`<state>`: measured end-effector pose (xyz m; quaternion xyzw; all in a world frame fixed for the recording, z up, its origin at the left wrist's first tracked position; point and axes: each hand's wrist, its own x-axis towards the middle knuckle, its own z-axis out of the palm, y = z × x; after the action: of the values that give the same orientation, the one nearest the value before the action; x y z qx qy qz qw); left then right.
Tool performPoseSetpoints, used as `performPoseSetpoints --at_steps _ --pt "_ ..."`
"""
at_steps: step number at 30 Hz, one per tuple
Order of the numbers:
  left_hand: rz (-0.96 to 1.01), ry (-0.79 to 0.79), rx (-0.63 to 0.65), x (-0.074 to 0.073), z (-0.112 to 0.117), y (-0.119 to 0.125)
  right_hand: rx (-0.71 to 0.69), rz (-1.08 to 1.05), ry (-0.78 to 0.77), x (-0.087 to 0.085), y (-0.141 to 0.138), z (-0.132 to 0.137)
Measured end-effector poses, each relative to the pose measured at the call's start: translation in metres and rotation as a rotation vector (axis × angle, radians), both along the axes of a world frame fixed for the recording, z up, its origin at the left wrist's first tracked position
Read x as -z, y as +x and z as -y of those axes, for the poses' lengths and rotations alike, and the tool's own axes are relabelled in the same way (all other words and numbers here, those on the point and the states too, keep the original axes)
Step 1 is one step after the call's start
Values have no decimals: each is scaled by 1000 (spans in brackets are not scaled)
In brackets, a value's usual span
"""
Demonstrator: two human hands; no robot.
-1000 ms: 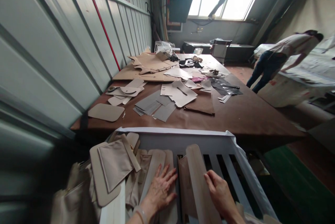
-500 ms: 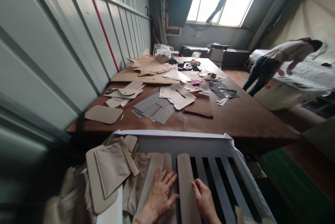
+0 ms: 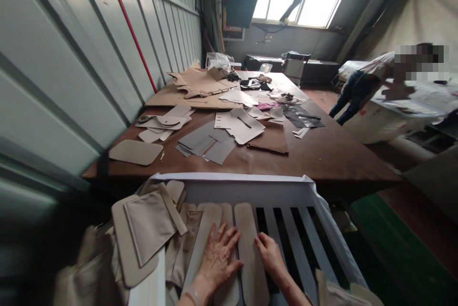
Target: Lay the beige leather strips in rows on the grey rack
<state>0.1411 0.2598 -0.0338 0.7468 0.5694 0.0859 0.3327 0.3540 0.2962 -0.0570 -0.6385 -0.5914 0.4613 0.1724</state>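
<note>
My left hand (image 3: 222,253) lies flat with its fingers spread across two long beige strips with rounded ends, a left strip (image 3: 209,215) and a middle strip (image 3: 228,215). Beside them is a third beige strip (image 3: 246,237), almost touching the middle one. At its right edge, the curled thumb and fingers of my right hand (image 3: 269,252) grip it. All three rest on a grey slatted rack (image 3: 300,239) with a pale cloth-covered rim. To the left lie a stacked beige rounded panel (image 3: 129,258) and a fabric pouch piece (image 3: 152,225).
Behind the rack stands a brown table (image 3: 304,163) with grey sheets (image 3: 222,151), white cut pieces (image 3: 246,127), scissors (image 3: 144,119) and cardboard (image 3: 200,84). A metal wall (image 3: 89,58) runs along the left. Another person (image 3: 358,84) bends over a surface at the right.
The third strip has shifted left in my right hand, narrowing the gap to the middle strip. My left hand stays flat on the other strips. The view has shifted slightly.
</note>
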Motion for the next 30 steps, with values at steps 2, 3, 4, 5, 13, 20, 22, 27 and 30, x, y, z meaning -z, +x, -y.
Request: performPoseSetpoints --at_steps 2,3,4,5,13,20,22,27,30 --pt "-9 6 3 1 0 0 2 64 0 -6 -3 -1" --pt "-12 11 3 2 1 0 6 93 -2 -8 -4 0" --pt "-14 16 5 2 1 0 9 120 -5 -10 -6 1" --pt "-15 22 8 3 1 0 11 144 -8 -12 -8 2" --pt "-46 46 27 8 1 0 -55 326 -53 -26 -20 1" --pt "-98 74 34 6 0 3 -176 605 -87 -37 -25 -3" --pt "-109 84 28 9 2 5 -225 653 -85 -41 -25 -9" --pt "-102 127 31 11 2 4 -304 735 -28 -67 -31 -14" --pt "-76 146 52 1 -5 -3 -351 716 7 -79 -41 13"
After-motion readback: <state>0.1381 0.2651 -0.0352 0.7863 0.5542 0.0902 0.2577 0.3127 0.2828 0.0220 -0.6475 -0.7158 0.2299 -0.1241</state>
